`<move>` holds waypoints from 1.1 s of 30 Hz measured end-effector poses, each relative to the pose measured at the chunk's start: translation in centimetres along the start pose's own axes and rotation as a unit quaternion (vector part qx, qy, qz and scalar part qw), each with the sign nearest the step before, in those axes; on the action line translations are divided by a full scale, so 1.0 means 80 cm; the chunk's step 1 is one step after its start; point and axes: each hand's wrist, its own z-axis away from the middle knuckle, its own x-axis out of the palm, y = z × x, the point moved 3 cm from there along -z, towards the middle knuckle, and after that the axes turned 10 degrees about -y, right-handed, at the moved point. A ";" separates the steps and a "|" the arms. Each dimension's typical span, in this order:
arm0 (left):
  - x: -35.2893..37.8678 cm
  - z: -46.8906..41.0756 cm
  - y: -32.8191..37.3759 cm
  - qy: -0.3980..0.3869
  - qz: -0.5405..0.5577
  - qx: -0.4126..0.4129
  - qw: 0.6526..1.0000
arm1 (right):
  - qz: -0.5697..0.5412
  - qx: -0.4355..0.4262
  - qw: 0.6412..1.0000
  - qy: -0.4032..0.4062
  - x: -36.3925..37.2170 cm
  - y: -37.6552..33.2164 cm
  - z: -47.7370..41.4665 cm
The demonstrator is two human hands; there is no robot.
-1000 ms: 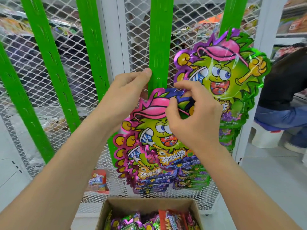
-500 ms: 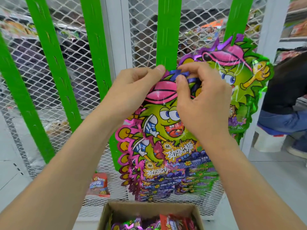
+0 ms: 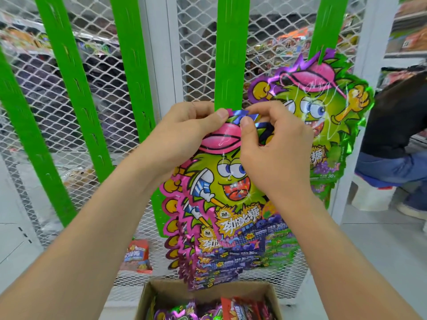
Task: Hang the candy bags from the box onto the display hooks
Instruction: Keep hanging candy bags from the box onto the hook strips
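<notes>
We held one candy bag (image 3: 226, 179) up against the middle green strip (image 3: 227, 65), its top edge right at the strip's lower end. Our left hand (image 3: 182, 135) pinched the bag's top corner between thumb and curled fingers (image 3: 220, 114). Our right hand (image 3: 275, 153) pinched the same edge just beside it, thumb on the front. Both grips were narrow and closed on the foil. The hook itself was hidden behind our fingertips, so we could not tell whether the bag's hole had caught on it yet.

We judged the job to be partly done. A stack of hung bags (image 3: 219, 266) fanned out below the one in our hands on that same strip. A second bunch (image 3: 323, 107) hung from the right green strip (image 3: 325, 26), filling its lower part. The bare green strips (image 3: 129, 65) to the left, fixed against the white mesh panel (image 3: 196, 54), carried nothing.

The cardboard box (image 3: 208, 289) stood open below us, and the loose packets (image 3: 240, 308) in it, purple and red, showed there was stock left to hang. We reckoned this bag had to be seated first, then more taken from the box, probably higher up the middle strip or across to the bare ones.

A red packet (image 3: 138, 257) lay low by the mesh, apart from the box.
</notes>
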 end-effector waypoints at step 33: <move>-0.007 0.003 0.003 0.043 -0.115 0.002 0.992 | 0.008 0.074 0.997 0.014 -0.002 0.004 0.005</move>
